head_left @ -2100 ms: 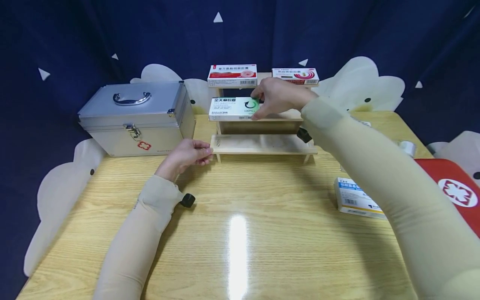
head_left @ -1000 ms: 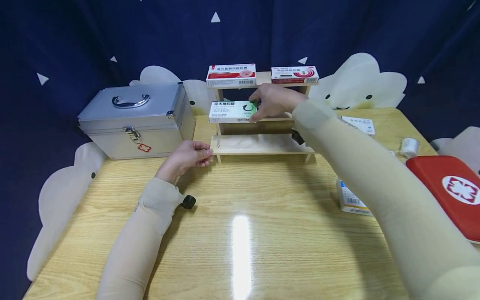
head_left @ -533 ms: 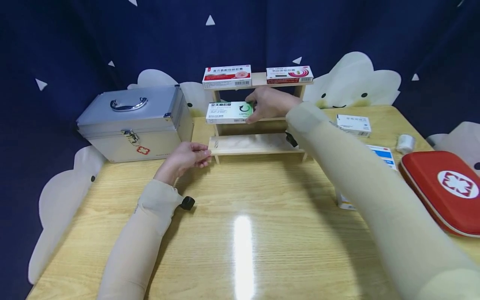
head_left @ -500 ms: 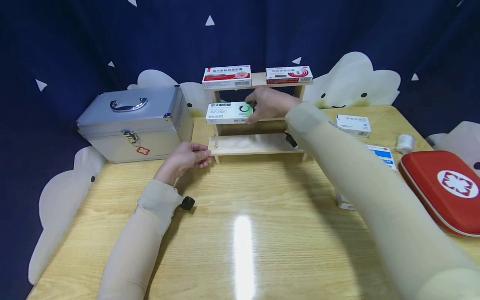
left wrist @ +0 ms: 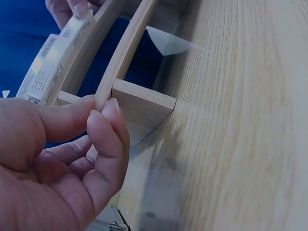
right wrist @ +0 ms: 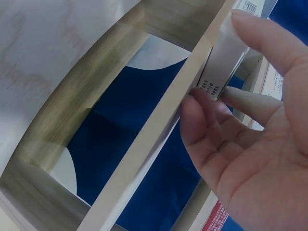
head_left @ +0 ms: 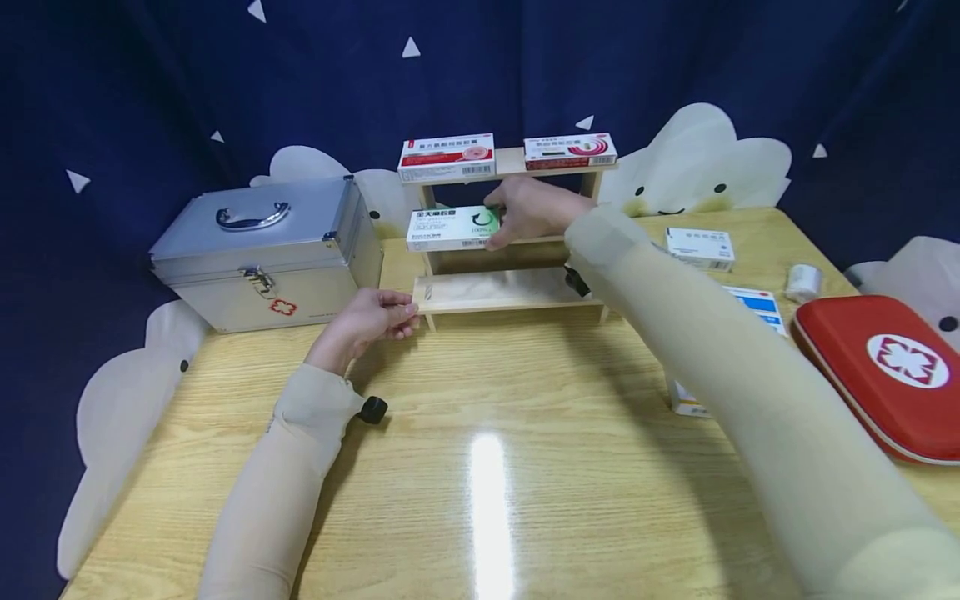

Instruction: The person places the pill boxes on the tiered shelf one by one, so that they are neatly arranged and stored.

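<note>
A three-tier wooden shelf (head_left: 510, 290) stands at the back of the table. My right hand (head_left: 536, 207) grips the right end of a white and green medicine box (head_left: 450, 229), which lies at the left of the middle tier. In the right wrist view the thumb and fingers are on either side of the box end (right wrist: 228, 57), fingertips right at the board's edge. My left hand (head_left: 371, 318) pinches the left end of the lowest board between thumb and index finger; the left wrist view shows the board's support (left wrist: 144, 94) beside the fingertips.
On the top tier lie two red and white medicine boxes (head_left: 447, 158). A silver first-aid case (head_left: 262, 250) stands left of the shelf. At right are a red zip case (head_left: 870, 367), a white roll (head_left: 804, 282), a white box (head_left: 701, 247) and a blue-white box (head_left: 757, 307) partly behind my sleeve.
The white and green box has come down slightly onto the middle tier, still in my right hand. My left hand keeps its hold on the lowest board. The head view has shifted a little.
</note>
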